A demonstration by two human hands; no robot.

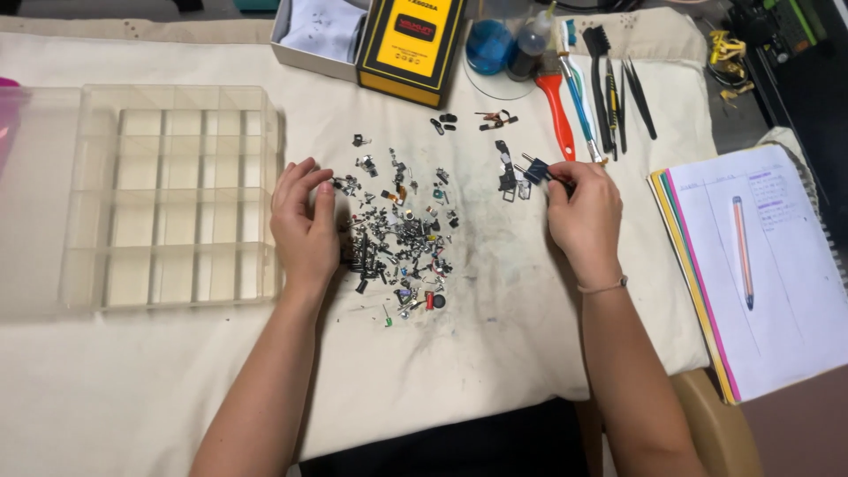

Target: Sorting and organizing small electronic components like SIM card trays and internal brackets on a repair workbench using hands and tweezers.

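The head camera looks straight down on a cream cloth (495, 353) spread over a work surface, smudged dark near its middle. A scattered pile of small metal and plastic parts (402, 234) lies at the centre of the cloth, between the two hands. The left hand (305, 225) rests at the pile's left edge with its fingers curled loosely downward; the fingertips touch or nearly touch the outermost bits, and whether they pinch any single piece cannot be told. The right hand (585, 216) sits to the right of the pile, its thumb and forefinger closed narrowly on a small dark blue part (535, 170), held just above the cloth beside a separate little cluster of dark pieces (510, 175). A thin band circles the right wrist. Left of the left hand stands a clear plastic organiser box (177, 199) with many small compartments, its lid open to the left. Along the far edge of the cloth lie a yellow and black box (413, 44), a white open carton (314, 35), a blue round container (488, 46) and a small squeeze bottle (533, 40). To the right of these sits a row of tools: a red-handled brush (556, 110), a toothbrush (579, 102), a black brush (601, 75) and black tweezers (638, 93). At the right edge an open notebook (777, 291) carries a pencil (743, 252) lying on its page.
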